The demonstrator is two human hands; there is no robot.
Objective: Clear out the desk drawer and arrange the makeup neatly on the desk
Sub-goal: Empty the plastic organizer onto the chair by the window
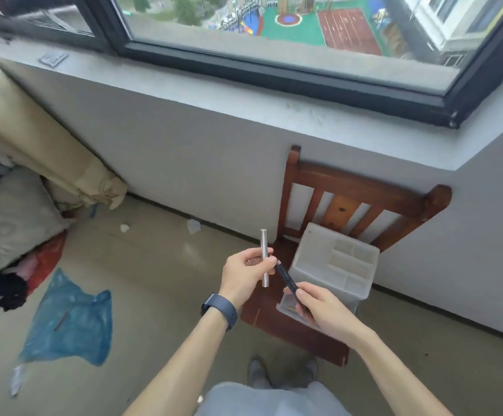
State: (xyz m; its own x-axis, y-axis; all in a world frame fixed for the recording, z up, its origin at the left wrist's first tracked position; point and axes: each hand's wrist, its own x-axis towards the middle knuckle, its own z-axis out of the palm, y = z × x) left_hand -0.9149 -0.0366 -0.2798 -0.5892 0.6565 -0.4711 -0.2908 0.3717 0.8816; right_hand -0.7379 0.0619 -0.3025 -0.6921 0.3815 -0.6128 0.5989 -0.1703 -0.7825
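**Q:** Fig., centre: what does each hand hold?

**A:** L hand [248, 274], mid-frame, has its fingers curled round a silver tube [264, 256]. The tube stands upright, w/ both ends showing above & below the fist. R hand [322, 310], lower right of centre, pinches the lower end of a dark pencil [287, 279] betw. thumb & fingers. The pencil tilts up-left, its upper tip at the L fingertips; touching or just apart, can't tell.

**Q:** And the storage unit?

**A:** A pale plastic organiser [334, 265], open compartments on top, sits on the seat of a red-brown wooden chair [364, 195], right of centre. The chair back is toward the grey wall [199, 160] below the window [274, 25]. A clear drawer [289, 309] projects from the organiser's lower front, just under the R hand; contents too blurred to read.

**Q:** Surroundings?

**A:** Dark watch [223, 310] on the L wrist. Blue plastic bag [70, 319] lies on the floor [169, 265], lower left. Beige curtain [34, 136] upper left; a cushion [10, 223] at the left edge.
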